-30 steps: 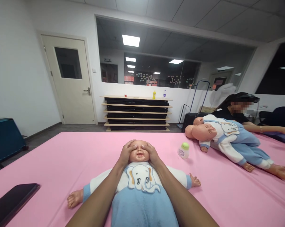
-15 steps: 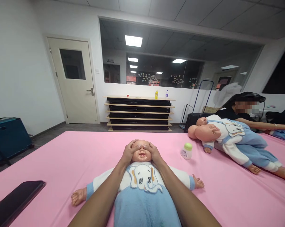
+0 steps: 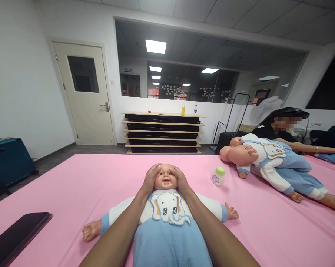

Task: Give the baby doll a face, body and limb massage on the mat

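A baby doll [image 3: 171, 237] lies on its back on the pink-covered table, its head toward the far edge and its arms spread. It wears a blue and white outfit with an elephant on the chest. My left hand [image 3: 152, 178] cups one side of the doll's head, its fingertips at the temple. On the opposite side my right hand [image 3: 181, 178] holds the head the same way. Between them the doll's eyes, nose and mouth show. A small white bottle with a green cap [image 3: 218, 176] stands to the right of my right hand.
Other dolls in like outfits [image 3: 270, 159] lie heaped at the right. Beyond them sits a person in a dark cap [image 3: 291, 115], an arm stretched out. A black phone [image 3: 20, 237] rests at the near left of the pink table cover [image 3: 81, 178]. A teal suitcase [image 3: 12, 163] stands at far left.
Both hands have slid outward from over the doll's eyes to the sides of its head, so the eyes now show. The doll's body stays in place.
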Demonstrator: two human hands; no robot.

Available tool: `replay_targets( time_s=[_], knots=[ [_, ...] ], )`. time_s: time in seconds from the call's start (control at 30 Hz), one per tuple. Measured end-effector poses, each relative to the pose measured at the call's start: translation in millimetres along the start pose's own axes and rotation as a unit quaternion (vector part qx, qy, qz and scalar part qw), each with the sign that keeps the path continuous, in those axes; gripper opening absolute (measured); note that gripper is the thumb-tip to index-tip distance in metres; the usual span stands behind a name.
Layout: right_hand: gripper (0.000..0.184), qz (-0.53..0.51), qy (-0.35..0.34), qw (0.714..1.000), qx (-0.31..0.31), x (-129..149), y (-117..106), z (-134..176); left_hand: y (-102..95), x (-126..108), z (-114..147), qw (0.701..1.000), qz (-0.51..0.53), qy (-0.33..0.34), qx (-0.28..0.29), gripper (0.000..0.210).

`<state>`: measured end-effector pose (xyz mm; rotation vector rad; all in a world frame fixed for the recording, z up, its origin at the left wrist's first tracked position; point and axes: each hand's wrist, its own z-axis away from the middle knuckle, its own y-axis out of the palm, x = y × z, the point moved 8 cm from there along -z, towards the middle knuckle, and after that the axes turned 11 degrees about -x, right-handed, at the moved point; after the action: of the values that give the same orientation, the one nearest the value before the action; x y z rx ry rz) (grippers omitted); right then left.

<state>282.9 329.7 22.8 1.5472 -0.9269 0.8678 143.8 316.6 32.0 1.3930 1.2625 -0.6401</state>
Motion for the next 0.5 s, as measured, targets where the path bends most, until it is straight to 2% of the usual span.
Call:
replay_targets(
  time_s=[0.17, 0.5],
  knots=[
    [0.042, 0.022, -0.003, 1.000, 0.008, 2.0, -0.1, 1.0, 0.1, 1.8, 1.9, 1.000, -0.025, -0.007, 0.004, 0.052],
    [0.034, 0.023, -0.026, 0.999, 0.003, 6.6, 1.7, 1.8, 0.4, -2.0, -1.0, 1.000, -0.029, 0.003, 0.002, 0.043]
  ],
)
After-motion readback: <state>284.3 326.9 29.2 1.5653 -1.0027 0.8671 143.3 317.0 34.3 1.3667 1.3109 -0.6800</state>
